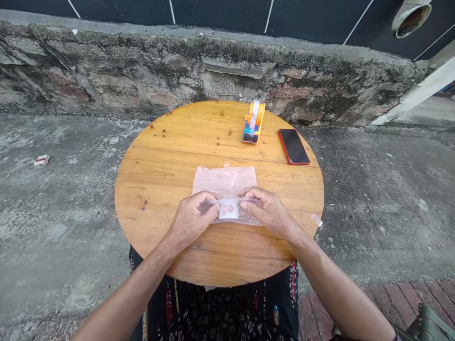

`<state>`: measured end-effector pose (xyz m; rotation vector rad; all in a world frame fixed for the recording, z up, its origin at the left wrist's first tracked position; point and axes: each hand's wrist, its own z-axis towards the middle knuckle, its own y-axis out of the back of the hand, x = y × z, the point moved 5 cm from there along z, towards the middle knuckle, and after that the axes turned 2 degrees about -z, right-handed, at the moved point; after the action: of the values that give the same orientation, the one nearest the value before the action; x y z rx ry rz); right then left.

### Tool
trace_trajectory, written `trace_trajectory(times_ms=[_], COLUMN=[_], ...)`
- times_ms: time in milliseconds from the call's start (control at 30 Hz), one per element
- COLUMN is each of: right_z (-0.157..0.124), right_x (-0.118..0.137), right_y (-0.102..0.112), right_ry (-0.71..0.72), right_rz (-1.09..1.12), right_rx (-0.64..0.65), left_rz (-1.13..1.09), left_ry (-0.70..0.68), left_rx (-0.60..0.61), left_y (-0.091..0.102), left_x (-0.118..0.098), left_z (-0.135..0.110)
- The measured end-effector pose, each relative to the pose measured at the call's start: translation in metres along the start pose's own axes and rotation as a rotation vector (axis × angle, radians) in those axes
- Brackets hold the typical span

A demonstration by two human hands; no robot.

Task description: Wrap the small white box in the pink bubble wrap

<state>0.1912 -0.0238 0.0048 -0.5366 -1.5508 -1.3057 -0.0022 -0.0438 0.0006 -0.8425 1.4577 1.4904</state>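
A pinkish sheet of bubble wrap (223,180) lies on the round wooden table in front of me. Its near edge is folded over a small white, flat square item (228,209) with reddish marks, seen through the clear plastic; its kind I cannot make out. My left hand (195,210) pinches the folded bubble wrap on the left of that item, thumb on top. On the other side my right hand (265,208) grips the fold in the same way, thumb and fingers closed on the plastic.
An orange and blue tape dispenser (254,123) stands at the back of the wooden table (159,166). To its right lies a phone (294,147) in a red case. A tape strip (316,220) sticks to the right edge. A stone wall (142,71) runs behind.
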Motion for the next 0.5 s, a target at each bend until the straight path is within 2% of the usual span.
trace_trajectory(times_ms=[267,500], right_z=[0.006,0.009], right_x=[-0.016,-0.028], right_y=[-0.002,0.005], right_ry=[-0.101,-0.126], right_rz=[-0.020,-0.066], right_rx=[-0.042,-0.171], left_rz=[-0.084,-0.067], left_ry=[0.077,0.120], left_rx=[-0.013,0.006], left_y=[-0.003,-0.004], left_x=[0.007,0.012], left_z=[0.002,0.003])
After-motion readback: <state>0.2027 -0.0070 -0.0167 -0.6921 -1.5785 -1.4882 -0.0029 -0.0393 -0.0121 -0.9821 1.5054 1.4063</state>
